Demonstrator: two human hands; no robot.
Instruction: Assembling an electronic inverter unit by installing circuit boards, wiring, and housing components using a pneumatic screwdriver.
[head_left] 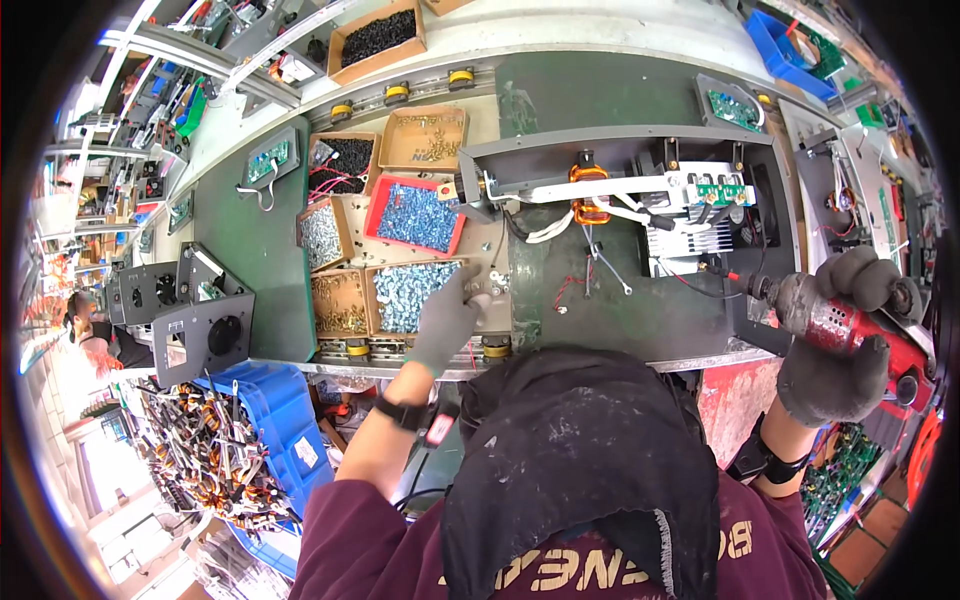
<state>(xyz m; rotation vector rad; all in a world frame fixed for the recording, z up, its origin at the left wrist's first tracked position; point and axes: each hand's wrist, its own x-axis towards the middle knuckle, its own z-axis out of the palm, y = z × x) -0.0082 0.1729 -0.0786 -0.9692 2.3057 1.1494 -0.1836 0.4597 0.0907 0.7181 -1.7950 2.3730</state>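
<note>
My left hand (447,325), in a grey glove, is at the right edge of a cardboard box of silver screws (408,295). Its fingers are curled together; what they hold, if anything, is too small to make out. Loose small washers (497,282) lie just right of it. My right hand (838,375), gloved too, grips a red power screwdriver (825,322) at the right, its nose pointing left toward a grey metal chassis (625,143). Inside the chassis sit a copper-wound coil (590,190), a silver finned heatsink (690,240) and a green circuit board (722,193).
A red tray of bluish screws (415,215) stands among several cardboard boxes of fasteners. Loose wires (572,290) lie on the green mat before the chassis. Left are black fan housings (210,325) and a blue bin (290,430) beside piled coils. Rollers (397,92) edge the bench.
</note>
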